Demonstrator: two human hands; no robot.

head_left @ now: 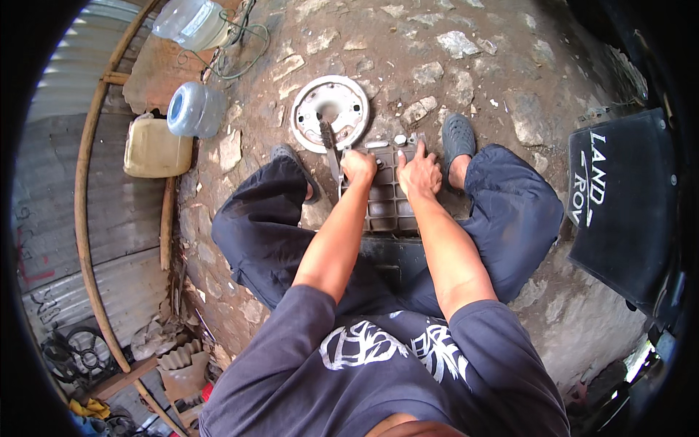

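A grey ribbed metal casing [382, 195] stands between my legs, its face divided into squares by raised ribs. My left hand [359, 166] is closed in a fist at its upper left part; whatever the fingers hold is hidden. My right hand [420, 173] grips the upper right edge, thumb on the face and index finger stretched along the rim. Just beyond the casing lies a round whitish metal basin [297, 116] with holes around its ring. A dark-bristled brush [325, 132] leans over its near rim, the handle end close to my left hand.
A black low object [393, 253] sits at the casing's near side. At left are clear plastic jugs [200, 109], a yellowish jerrycan [159, 148] and a wooden pole [86, 218] against corrugated sheeting. A black panel with white lettering [626, 197] stands right. Stones [528, 116] stud the dirt floor.
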